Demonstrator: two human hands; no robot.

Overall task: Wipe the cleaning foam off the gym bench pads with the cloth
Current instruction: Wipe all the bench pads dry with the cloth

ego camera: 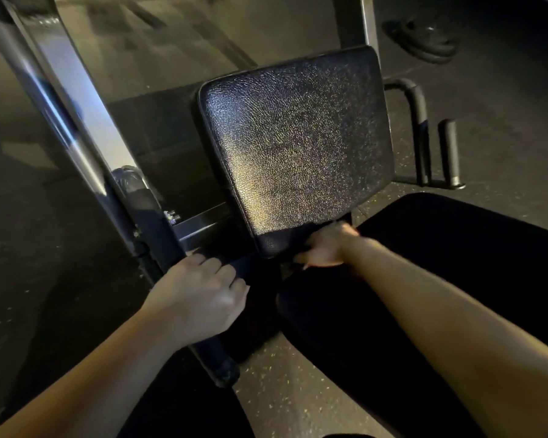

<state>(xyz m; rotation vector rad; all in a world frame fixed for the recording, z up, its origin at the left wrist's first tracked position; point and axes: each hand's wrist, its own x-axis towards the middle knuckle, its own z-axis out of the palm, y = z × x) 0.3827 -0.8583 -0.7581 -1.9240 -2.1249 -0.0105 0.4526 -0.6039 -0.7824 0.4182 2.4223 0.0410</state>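
Right, the bench pad (298, 143) runs long axis up and away from both hands, right hand (325, 248) nearest w/ fingers curled at its near edge, cloth not discernible, left hand (203, 292) gripping the frame bar (241, 263) beside it.

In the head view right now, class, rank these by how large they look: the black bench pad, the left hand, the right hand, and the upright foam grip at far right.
1. Black bench pad.
2. Left hand, though it is nearer the camera.
3. Right hand and upright foam grip: too alike to rank.
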